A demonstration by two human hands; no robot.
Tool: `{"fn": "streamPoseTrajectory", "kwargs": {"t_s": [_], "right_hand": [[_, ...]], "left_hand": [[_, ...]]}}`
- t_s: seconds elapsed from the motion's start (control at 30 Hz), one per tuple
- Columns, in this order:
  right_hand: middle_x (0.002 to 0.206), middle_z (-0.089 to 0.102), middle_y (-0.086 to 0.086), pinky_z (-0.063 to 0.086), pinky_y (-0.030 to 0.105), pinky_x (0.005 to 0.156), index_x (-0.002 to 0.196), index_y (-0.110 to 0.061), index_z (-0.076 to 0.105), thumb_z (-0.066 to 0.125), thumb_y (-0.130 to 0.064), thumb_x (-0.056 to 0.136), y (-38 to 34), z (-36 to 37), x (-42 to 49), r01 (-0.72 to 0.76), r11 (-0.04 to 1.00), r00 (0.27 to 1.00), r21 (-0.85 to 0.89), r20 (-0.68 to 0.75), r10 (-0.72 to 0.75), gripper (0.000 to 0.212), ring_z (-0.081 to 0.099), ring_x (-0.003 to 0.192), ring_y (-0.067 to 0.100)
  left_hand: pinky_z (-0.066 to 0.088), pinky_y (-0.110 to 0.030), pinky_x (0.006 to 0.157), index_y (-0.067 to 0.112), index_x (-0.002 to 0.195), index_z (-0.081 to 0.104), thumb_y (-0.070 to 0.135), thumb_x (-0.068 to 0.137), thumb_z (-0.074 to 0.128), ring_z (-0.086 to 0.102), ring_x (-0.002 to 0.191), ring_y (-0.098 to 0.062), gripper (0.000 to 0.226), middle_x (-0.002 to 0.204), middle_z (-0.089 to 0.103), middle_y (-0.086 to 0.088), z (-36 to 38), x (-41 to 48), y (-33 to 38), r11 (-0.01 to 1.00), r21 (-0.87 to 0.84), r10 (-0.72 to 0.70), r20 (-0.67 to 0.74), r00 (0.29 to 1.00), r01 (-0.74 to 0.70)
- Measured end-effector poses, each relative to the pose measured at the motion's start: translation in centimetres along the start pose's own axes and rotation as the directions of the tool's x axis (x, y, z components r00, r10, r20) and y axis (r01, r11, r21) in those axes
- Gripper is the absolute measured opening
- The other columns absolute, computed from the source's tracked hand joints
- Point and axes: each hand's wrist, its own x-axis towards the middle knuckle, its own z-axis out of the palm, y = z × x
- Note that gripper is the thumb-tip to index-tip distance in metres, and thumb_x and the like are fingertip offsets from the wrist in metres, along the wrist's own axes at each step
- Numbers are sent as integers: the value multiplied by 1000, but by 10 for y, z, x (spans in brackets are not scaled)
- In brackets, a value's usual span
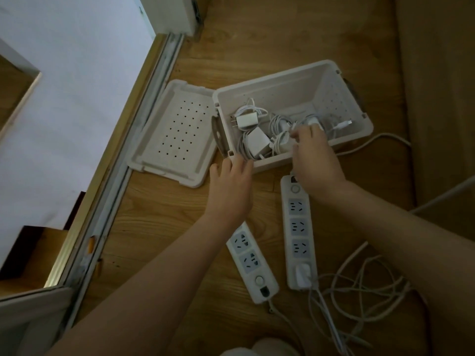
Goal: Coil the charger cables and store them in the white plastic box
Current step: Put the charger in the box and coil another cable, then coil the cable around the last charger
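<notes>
White plastic box [341, 98] open on the wooden floor [167, 227], perforated lid [174, 134] flat beside its left end. Inside: coiled charger cables [279, 124] and two white plug adapters [253, 133]. No readable writing anywhere. Right hand [314, 158] over the near rim, grip pinching a white cable. Left hand [231, 186] at the box's near-left corner, fingers loosely spread. Two power strips [298, 227] nearer, loose cord tangled.

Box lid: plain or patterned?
The lid is off-white with a grid of small dark holes; head view.
</notes>
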Motion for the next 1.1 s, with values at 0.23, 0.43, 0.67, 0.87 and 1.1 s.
{"fn": "streamPoseTrajectory", "kwargs": {"t_s": [0.23,0.43,0.67,0.87,1.1], "right_hand": [[105,60,8,46,29,68,105,-12,49,45,-45,94,-15,0,-100,-181,981,630,-73,757,173,35,59,88,20],[133,46,16,44,33,93,137,-1,36,51,-13,92,-25,14,-119,-70,978,421,-197,883,208,49,49,119,28],[138,41,13,41,37,101,145,-3,22,49,-16,94,-24,13,-100,-123,969,540,-216,804,248,59,43,125,27],[132,47,12,47,35,94,144,-5,27,47,-15,92,-18,11,-96,-153,968,616,-197,747,250,56,51,115,25],[133,47,11,46,33,89,142,-7,29,45,-13,95,-14,29,-91,-155,915,631,-372,675,382,50,50,118,23]], "left_hand": [[25,-43,104,18,127,43,18,87,51,39,118,-25,41,128,41,-6,12,-58,31,987,-100,146,283,948,-123],[13,-43,113,25,147,24,22,90,51,20,138,-22,64,152,24,-1,39,-84,55,940,-270,306,403,862,-207],[5,-48,117,26,151,8,35,88,56,-2,146,-20,80,159,-4,4,47,-73,55,926,-344,302,432,850,-154],[-1,-48,117,30,150,-2,48,87,54,-7,146,-21,87,158,-12,10,51,-66,69,935,-334,282,485,828,-123],[6,-48,117,33,150,-1,46,89,54,-2,146,-26,83,157,-8,17,58,-67,81,944,-330,173,455,874,-16]]}}
